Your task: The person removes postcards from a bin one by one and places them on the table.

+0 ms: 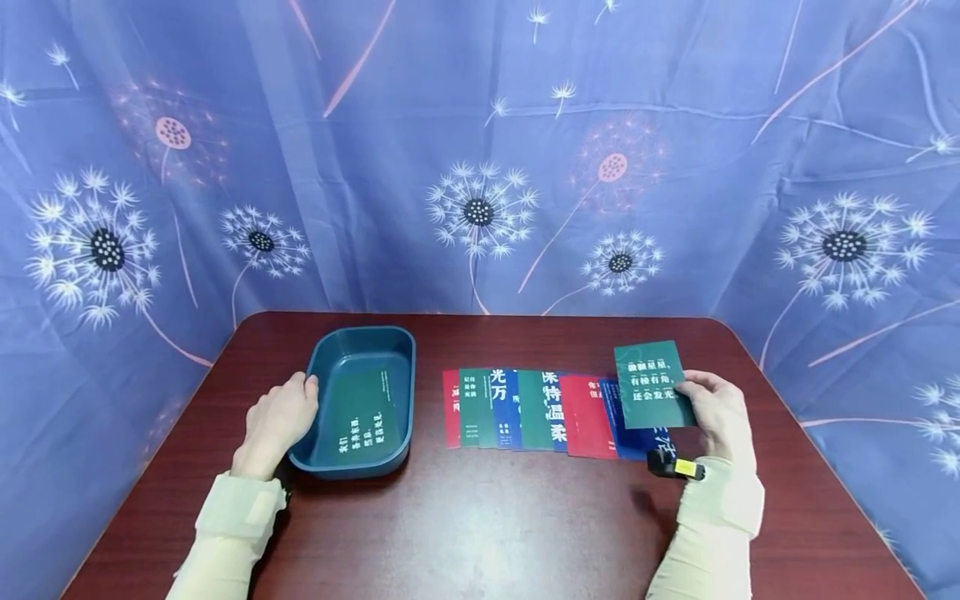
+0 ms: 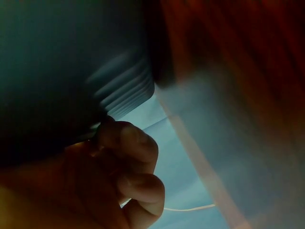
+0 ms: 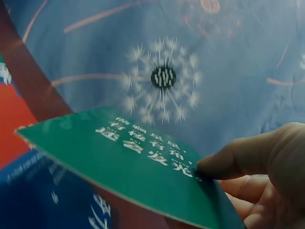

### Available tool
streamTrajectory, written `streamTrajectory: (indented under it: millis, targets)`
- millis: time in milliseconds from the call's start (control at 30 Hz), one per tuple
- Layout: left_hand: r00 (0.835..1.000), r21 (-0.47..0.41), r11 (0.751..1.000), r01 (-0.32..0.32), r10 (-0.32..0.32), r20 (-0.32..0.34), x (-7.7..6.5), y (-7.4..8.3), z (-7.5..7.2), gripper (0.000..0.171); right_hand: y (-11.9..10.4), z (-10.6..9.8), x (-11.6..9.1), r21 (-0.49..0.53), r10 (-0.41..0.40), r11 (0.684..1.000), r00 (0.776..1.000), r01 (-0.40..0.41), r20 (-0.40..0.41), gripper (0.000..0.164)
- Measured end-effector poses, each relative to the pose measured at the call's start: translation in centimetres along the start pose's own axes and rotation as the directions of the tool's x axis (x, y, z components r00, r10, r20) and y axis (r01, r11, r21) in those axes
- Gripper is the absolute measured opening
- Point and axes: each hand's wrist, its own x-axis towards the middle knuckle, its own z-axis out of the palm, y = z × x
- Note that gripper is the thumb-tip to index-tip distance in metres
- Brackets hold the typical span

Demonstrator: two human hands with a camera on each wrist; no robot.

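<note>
A green card with white lettering is pinched by my right hand at its right edge. In the right wrist view the thumb presses on top of the green card, which is raised and tilted over a blue card. My left hand grips the left rim of a teal plastic tray; the left wrist view shows curled fingers against its dark, ridged side. Another green card lies inside the tray.
An overlapping row of red, green and blue cards lies right of the tray on the dark red wooden table. A blue dandelion-patterned cloth hangs behind the table and along its sides.
</note>
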Motion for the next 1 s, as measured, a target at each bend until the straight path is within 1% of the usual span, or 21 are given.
streamTrajectory:
  millis: [200,400,533,667,867,1000]
  targets:
    - [1.0,-0.001,1.0,0.002,-0.002,0.002,-0.1,0.1,0.0,0.048,1.4,-1.0,0.5,-0.086,0.027,0.996,1.0,-0.027,0.01,0.038]
    - [1.0,0.001,1.0,-0.004,0.004,-0.005,-0.1,0.1,-0.1,0.047,2.4,-1.7,0.6,-0.143,0.053,0.989,0.997,-0.045,0.058,0.039]
    - [1.0,-0.001,1.0,0.005,-0.005,0.004,-0.2,0.1,-0.2,0.048,3.0,-1.9,0.7,-0.212,0.05,0.977,0.993,-0.026,0.107,0.041]
    - [1.0,0.002,1.0,0.009,-0.009,0.014,-0.2,0.0,-0.2,0.048,3.5,-2.1,0.9,-0.273,0.041,0.962,0.991,-0.005,0.129,0.043]
    - [1.0,0.005,1.0,0.005,-0.005,0.009,-0.1,0.1,-0.1,0.048,3.8,-2.2,1.1,-0.291,0.042,0.957,0.99,-0.002,0.132,0.043]
    - [1.0,0.005,1.0,0.005,-0.005,0.011,0.0,0.1,0.0,0.049,3.9,-2.2,1.2,-0.323,0.048,0.947,0.991,-0.005,0.126,0.041]
